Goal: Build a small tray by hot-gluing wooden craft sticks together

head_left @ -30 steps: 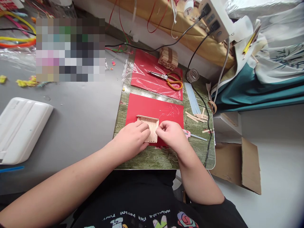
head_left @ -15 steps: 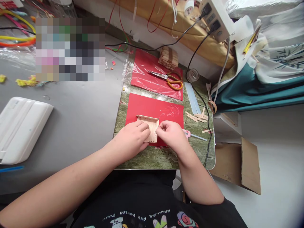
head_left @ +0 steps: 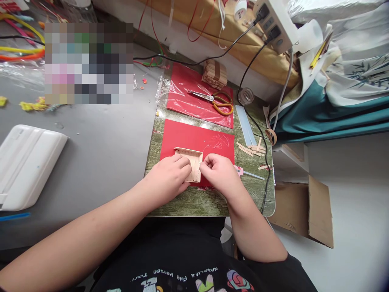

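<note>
A small panel of pale wooden craft sticks (head_left: 194, 164) lies on a red sheet (head_left: 182, 134), with raised sticks along its far and right edges. My left hand (head_left: 172, 174) is closed over the panel's left part and grips it; the fingers hide that side. Thumb and forefinger of my right hand (head_left: 217, 168) are pinched together at the panel's right edge, with the other fingers curled in. Just past my right hand, partly hidden by it, lies a pink glue gun (head_left: 239, 170) with a pale glue stick (head_left: 254, 175) poking out.
Behind are scissors (head_left: 223, 103) on a plastic-wrapped red pack (head_left: 185, 87), a craft-stick bundle (head_left: 214, 75) and a glass jar (head_left: 246, 96). Glue sticks (head_left: 245, 125) and loose craft sticks (head_left: 252, 149) lie right, by a black cable (head_left: 265, 142). A white case (head_left: 32, 162) sits left.
Both hands keep their places on the panel, with barely any movement. The whole view has shifted very slightly.
</note>
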{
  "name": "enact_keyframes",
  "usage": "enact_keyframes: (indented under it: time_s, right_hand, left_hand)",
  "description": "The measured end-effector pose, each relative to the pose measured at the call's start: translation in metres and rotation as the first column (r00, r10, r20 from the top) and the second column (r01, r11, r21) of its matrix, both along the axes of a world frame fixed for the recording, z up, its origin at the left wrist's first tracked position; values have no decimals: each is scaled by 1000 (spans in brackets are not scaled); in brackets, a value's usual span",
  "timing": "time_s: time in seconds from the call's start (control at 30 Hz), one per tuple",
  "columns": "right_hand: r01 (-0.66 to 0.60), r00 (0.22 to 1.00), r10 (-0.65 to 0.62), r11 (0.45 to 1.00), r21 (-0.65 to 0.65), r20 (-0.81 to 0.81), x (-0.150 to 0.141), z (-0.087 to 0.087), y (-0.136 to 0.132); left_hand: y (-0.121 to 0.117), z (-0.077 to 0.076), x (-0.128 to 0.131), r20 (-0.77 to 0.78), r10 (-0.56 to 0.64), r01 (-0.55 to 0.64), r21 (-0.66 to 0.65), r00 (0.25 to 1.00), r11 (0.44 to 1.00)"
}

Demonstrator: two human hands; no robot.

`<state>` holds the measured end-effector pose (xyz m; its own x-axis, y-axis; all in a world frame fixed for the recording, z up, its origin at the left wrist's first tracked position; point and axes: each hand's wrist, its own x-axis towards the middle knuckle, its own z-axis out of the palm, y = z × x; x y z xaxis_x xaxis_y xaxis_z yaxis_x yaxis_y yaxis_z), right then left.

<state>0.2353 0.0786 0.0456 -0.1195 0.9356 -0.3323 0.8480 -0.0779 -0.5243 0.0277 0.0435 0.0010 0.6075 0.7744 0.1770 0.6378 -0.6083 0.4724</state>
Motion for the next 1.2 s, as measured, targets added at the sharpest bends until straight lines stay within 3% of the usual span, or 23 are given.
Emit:
enact_keyframes:
  time_s: [0.2, 0.33, 0.43, 0.53, 0.63, 0.73, 0.97, 1.2]
  right_hand:
    - [33, 995, -31, 999, 14, -94, 7, 6, -4]
    - [-1, 984, 0, 1000, -2, -180, 16, 3, -20]
    - [-6, 960, 10, 1000, 13, -281, 24, -10, -44]
    - [60, 936, -9, 989, 134, -353, 30, -32, -69]
    - [43, 923, 54, 969, 244, -380, 33, -51, -83]
    - [24, 927, 94, 951, 307, -364, 33, -58, -83]
    - [-88, 927, 226, 907, 411, -300, 35, -55, -73]
    - [-97, 918, 257, 884, 457, -301, 38, -59, -71]
  left_hand:
    - [-1, 0, -1, 18, 7, -7, -11, 1000, 1000]
    - [0, 0, -2, 27, 2, -1, -13, 1000, 1000]
    - [1, 1, -1, 27, 5, -4, -21, 1000, 1000]
    - [2, 2, -1, 28, -1, 2, -32, 1000, 999]
    - [3, 3, -1, 44, 0, 1, -27, 999, 1000]
    - [3, 3, -1, 59, -1, 3, -26, 998, 1000]
    - [7, 7, 4, 74, -3, 5, -27, 997, 1000]
    - [13, 1, 5, 70, -5, 4, 14, 998, 1000]
